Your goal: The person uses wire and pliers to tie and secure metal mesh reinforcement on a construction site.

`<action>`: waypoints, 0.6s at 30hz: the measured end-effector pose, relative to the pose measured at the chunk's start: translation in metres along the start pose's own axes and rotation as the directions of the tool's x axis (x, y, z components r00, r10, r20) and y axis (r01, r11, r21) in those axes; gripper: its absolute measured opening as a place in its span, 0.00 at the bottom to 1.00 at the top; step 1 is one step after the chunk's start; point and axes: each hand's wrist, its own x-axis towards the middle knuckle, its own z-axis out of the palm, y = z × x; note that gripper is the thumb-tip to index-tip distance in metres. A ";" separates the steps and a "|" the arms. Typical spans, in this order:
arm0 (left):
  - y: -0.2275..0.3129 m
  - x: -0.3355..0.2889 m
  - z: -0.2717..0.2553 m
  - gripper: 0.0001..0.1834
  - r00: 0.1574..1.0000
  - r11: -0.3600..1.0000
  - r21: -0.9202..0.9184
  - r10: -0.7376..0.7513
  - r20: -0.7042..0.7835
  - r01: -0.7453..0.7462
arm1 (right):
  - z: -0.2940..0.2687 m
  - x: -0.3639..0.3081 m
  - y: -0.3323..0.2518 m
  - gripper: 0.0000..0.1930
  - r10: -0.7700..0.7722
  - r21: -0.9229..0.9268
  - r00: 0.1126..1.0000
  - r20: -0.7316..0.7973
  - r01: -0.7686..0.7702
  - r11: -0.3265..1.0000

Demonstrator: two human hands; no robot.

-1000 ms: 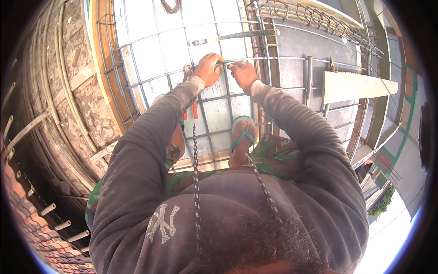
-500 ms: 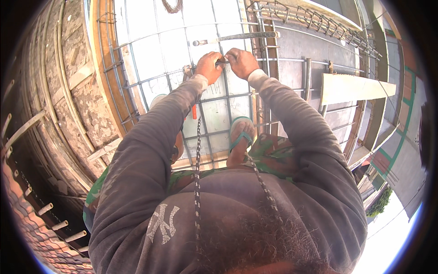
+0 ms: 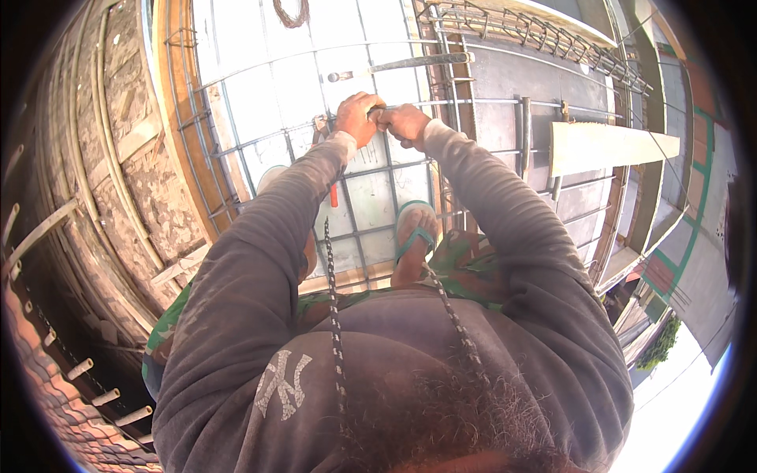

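Observation:
My left hand (image 3: 359,118) is closed, its fingers curled at a bar of the steel rebar grid (image 3: 351,234). Touching or almost touching it, my right hand (image 3: 405,126) is closed too, with the fingers bent in. A small dark thing shows between the two hands, too hidden to name. Just beyond them a hammer (image 3: 410,63) with a dark handle lies across the bars. A tool with a red handle (image 3: 333,195) is beside my left forearm, partly hidden. Farther off lies a coil of thin wire (image 3: 292,14).
My foot in a green-strapped sandal (image 3: 415,229) stands at the grid. A wooden form board (image 3: 175,110) edges the left side. To the right are a pale tapered panel (image 3: 611,150) and a long rebar cage (image 3: 528,38). Roof tiles (image 3: 55,410) show at lower left.
My right hand has turned over and come down and left against the left hand, its fingers now curled in. My left hand stays at nearly the same place on the grid.

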 end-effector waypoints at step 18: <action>0.092 0.036 -0.196 0.21 0.523 0.843 0.502 -0.344 0.779 -0.193 | 0.105 -0.084 -0.049 0.26 -0.038 -0.780 0.998 0.047 0.060 0.623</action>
